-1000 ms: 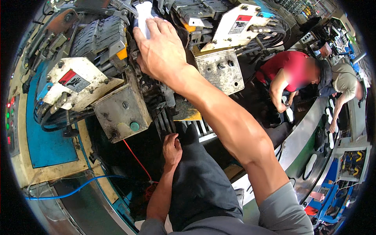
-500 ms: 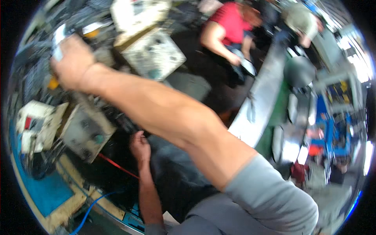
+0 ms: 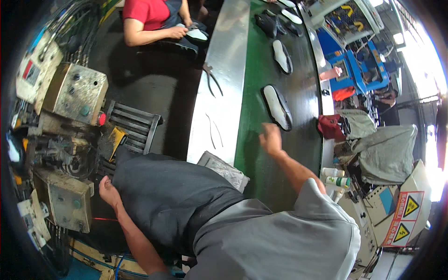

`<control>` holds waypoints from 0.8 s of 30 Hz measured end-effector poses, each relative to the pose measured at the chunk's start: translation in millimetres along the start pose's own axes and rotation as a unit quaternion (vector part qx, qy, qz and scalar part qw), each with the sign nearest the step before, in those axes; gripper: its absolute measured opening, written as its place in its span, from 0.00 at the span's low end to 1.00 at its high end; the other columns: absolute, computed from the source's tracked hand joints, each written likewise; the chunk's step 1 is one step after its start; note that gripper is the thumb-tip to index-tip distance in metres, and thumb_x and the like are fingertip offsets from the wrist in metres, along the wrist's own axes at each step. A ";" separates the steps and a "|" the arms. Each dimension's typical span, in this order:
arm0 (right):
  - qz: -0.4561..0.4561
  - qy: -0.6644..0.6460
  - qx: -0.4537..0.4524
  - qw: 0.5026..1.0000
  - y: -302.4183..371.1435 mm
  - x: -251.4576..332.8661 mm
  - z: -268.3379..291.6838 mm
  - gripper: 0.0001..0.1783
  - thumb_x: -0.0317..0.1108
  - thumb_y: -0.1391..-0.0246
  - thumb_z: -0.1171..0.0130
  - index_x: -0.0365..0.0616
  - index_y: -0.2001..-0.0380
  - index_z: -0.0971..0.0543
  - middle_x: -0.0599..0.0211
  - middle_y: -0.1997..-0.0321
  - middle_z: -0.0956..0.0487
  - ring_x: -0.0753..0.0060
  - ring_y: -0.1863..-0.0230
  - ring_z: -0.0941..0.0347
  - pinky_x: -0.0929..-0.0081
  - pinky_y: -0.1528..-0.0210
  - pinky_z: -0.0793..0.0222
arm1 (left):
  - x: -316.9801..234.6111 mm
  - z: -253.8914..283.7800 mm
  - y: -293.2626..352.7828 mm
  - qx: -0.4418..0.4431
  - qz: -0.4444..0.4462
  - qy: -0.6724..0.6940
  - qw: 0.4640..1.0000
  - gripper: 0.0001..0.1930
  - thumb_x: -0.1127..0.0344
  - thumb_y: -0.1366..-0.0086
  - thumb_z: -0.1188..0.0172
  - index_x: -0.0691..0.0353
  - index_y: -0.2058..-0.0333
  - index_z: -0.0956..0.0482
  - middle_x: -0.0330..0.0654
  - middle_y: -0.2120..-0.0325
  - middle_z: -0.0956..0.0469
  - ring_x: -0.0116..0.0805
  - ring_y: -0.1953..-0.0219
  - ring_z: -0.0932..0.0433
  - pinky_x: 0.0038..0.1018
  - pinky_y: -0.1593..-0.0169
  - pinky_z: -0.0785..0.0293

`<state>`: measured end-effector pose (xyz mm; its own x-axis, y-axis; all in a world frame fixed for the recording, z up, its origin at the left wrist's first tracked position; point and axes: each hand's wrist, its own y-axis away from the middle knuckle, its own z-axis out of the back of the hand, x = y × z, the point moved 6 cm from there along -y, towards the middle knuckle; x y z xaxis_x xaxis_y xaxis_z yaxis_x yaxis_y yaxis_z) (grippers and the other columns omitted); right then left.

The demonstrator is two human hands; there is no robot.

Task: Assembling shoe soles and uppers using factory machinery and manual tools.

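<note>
My right hand (image 3: 271, 140) reaches over the green conveyor belt (image 3: 255, 154), empty, its fingers extended. Just beyond its fingertips lies a dark shoe (image 3: 277, 106) with its white sole side facing up. A second such shoe (image 3: 282, 57) rests farther along the belt. My left hand (image 3: 109, 192) is low at the left, beside the dark apron (image 3: 163, 191) and near a worn metal control box (image 3: 70, 203). Its fingers are loosely curled, and nothing shows in them. At the far left edge, a dark shoe-like piece with a pale face (image 3: 15, 149) sits at the machine (image 3: 60, 154).
Pincers (image 3: 213, 80) lie on the metal ledge (image 3: 219, 56) beside the belt, with a folded grey cloth (image 3: 224, 170) nearer me. A slatted black rack (image 3: 133, 126) stands by the machine. A person in red (image 3: 149, 23) handles a shoe (image 3: 196, 34). Bottles (image 3: 336, 181) stand at right.
My right hand has swung from the machine at the left across to the belt at the right. The view has turned toward the belt. My left hand stays low near the machine.
</note>
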<state>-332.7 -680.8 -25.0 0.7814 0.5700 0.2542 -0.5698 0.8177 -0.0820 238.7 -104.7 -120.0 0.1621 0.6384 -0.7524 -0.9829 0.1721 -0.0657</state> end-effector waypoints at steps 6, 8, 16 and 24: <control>-0.272 0.007 0.045 0.961 -33.9 -217.3 24.8 0.61 0.57 0.47 0.25 0.39 0.19 0.42 0.30 0.22 0.33 0.27 0.21 0.38 0.47 0.20 0.40 | 5.5 32.0 17.4 -0.004 0.056 0.120 0.991 0.15 0.78 0.21 0.48 0.73 0.43 0.16 0.53 0.47 0.13 0.43 0.46 0.13 0.35 0.39 0.18; -0.253 -0.020 0.064 0.965 -62.5 -257.5 23.8 0.68 0.61 0.49 0.22 0.42 0.16 0.47 0.31 0.23 0.31 0.29 0.21 0.37 0.50 0.20 0.39 | -13.5 20.5 36.6 0.013 0.076 0.144 0.987 0.16 0.77 0.20 0.49 0.73 0.43 0.16 0.53 0.47 0.14 0.42 0.45 0.14 0.35 0.39 0.17; -0.304 -0.388 0.026 0.870 -99.1 -153.0 -47.1 0.64 0.48 0.42 0.20 0.44 0.15 0.51 0.44 0.29 0.24 0.54 0.34 0.24 0.54 0.34 0.24 | -123.7 27.4 96.3 0.081 0.034 0.184 0.979 0.16 0.73 0.18 0.48 0.74 0.41 0.19 0.54 0.47 0.14 0.42 0.47 0.13 0.35 0.41 0.16; -0.293 -0.667 0.135 0.672 -25.2 60.7 -38.9 0.55 0.43 0.33 0.27 0.39 0.16 0.50 0.50 0.33 0.22 0.55 0.39 0.20 0.53 0.35 0.22 | -333.9 -159.5 165.1 0.391 -0.022 0.326 0.861 0.32 0.71 0.24 0.36 0.65 0.25 0.34 0.59 0.34 0.24 0.45 0.35 0.21 0.38 0.35 0.21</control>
<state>-261.0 -663.7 -45.0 0.0715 -0.5703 0.8183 -0.4298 0.7227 0.5412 8.4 -409.1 15.8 -0.1353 0.1057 -0.9852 -0.5769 0.8000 0.1650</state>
